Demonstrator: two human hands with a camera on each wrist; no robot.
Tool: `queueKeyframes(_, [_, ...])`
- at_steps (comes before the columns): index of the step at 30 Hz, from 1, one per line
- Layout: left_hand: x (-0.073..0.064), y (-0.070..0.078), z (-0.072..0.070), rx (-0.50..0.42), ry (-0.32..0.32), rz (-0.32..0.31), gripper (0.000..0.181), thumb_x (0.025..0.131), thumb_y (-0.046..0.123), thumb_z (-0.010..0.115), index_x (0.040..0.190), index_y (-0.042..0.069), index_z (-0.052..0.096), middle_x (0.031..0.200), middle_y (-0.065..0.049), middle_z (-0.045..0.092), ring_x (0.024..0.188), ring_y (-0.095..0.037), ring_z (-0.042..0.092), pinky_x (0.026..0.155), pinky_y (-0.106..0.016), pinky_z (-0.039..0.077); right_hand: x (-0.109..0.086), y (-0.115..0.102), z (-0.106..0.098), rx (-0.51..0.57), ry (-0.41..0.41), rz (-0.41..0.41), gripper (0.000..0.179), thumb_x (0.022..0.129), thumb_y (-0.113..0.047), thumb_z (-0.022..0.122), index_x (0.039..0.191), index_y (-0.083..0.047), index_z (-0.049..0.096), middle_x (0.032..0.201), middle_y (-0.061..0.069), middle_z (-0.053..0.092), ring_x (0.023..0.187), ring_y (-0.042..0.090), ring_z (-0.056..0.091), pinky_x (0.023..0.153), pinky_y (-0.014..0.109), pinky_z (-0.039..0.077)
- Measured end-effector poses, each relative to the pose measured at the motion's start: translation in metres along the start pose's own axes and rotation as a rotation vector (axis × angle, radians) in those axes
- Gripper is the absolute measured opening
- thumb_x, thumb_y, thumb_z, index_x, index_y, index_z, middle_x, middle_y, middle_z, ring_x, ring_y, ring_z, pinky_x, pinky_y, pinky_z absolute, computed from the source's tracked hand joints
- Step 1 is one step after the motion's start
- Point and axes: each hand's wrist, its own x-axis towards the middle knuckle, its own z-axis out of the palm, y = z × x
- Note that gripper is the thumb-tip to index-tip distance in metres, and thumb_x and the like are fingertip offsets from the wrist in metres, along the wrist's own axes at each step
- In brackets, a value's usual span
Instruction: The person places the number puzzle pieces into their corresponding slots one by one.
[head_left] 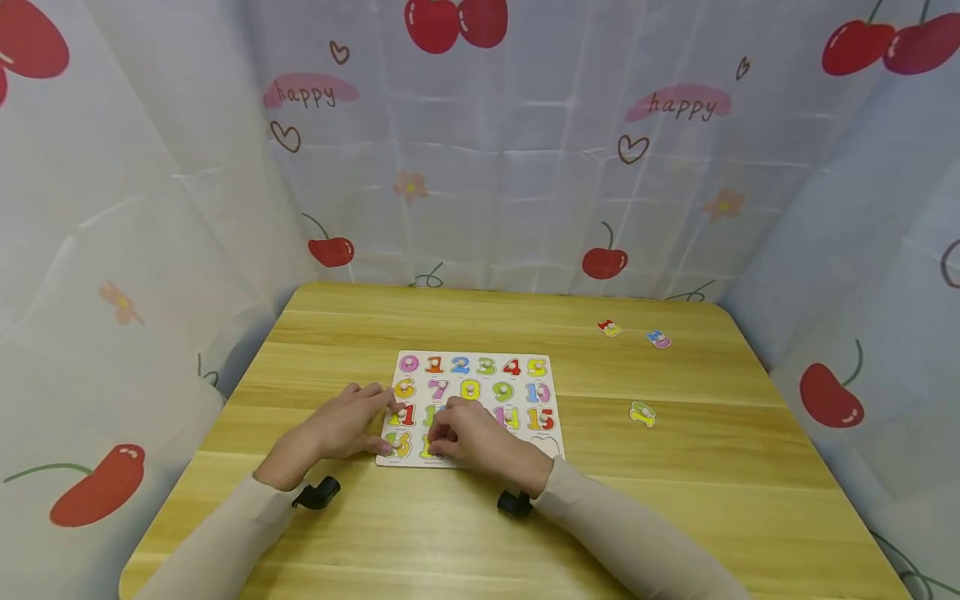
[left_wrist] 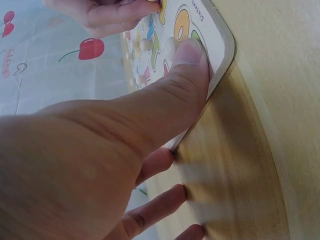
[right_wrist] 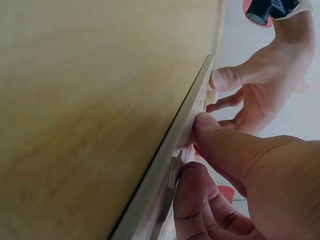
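A white wooden number puzzle board [head_left: 472, 460] lies on the table, its colourful number pieces fitted with small knobs. My left hand [head_left: 342, 425] steadies the board's left side. Its thumb [left_wrist: 187, 60] presses on the number 16 piece at the near left corner, while the other fingers spread along the left edge. In the bottom row, beside the 16, my right hand [head_left: 480, 437] pinches a yellow number piece [head_left: 429, 447] between thumb and fingers, low over the board. The hand hides most of that piece and several others in the middle.
An outlined white recess [head_left: 546, 446] shows at the board's near right corner. To the right lies a loose yellow-green number piece [head_left: 642, 414]. Farther back are a red-and-yellow piece [head_left: 609, 328] and a blue-and-pink piece [head_left: 659, 339]. A cherry-print curtain [head_left: 480, 167] surrounds the wooden table [head_left: 675, 517].
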Motion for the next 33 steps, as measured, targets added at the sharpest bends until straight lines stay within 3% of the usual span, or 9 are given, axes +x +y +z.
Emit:
queueKeyframes(12, [0.0,0.0,0.002,-0.003,0.002,0.006,0.049,0.096,0.038,0.097,0.135,0.021,0.074,0.149,-0.007,0.071,0.117,-0.03,0.059,0.099,-0.054,0.058,-0.013,0.007,-0.01,-0.03,0.011,-0.003,0.005,0.105,-0.019,0.09,0.107,-0.014,0.09,0.099,-0.003,0.075,0.089,0.008,0.06,0.077,0.021,0.05])
queueKeyframes(20, [0.0,0.0,0.001,0.003,0.003,-0.001,0.05,0.096,0.038,0.098,0.136,0.021,0.074,0.149,-0.007,0.072,0.117,-0.03,0.059,0.099,-0.053,0.057,-0.025,0.024,-0.037,-0.049,0.085,0.103,0.009,0.103,-0.019,0.092,0.111,-0.015,0.089,0.1,-0.004,0.073,0.084,0.006,0.061,0.078,0.024,0.053])
queueKeyframes(26, [0.0,0.001,0.0,-0.005,0.004,-0.005,0.049,0.095,0.037,0.098,0.134,0.021,0.073,0.15,-0.008,0.072,0.117,-0.031,0.058,0.099,-0.053,0.057,-0.031,0.049,-0.068,-0.053,0.192,0.146,0.014,0.1,-0.014,0.094,0.112,-0.01,0.09,0.109,0.006,0.079,0.084,0.01,0.067,0.072,0.023,0.055])
queueKeyframes(33, [-0.002,0.0,0.001,-0.005,0.008,0.003,0.049,0.096,0.037,0.098,0.135,0.021,0.073,0.15,-0.007,0.072,0.117,-0.03,0.058,0.098,-0.052,0.057,-0.04,0.101,-0.106,-0.052,0.275,0.3,0.026,0.107,-0.019,0.088,0.13,-0.008,0.086,0.133,0.016,0.075,0.111,0.03,0.075,0.086,0.039,0.062])
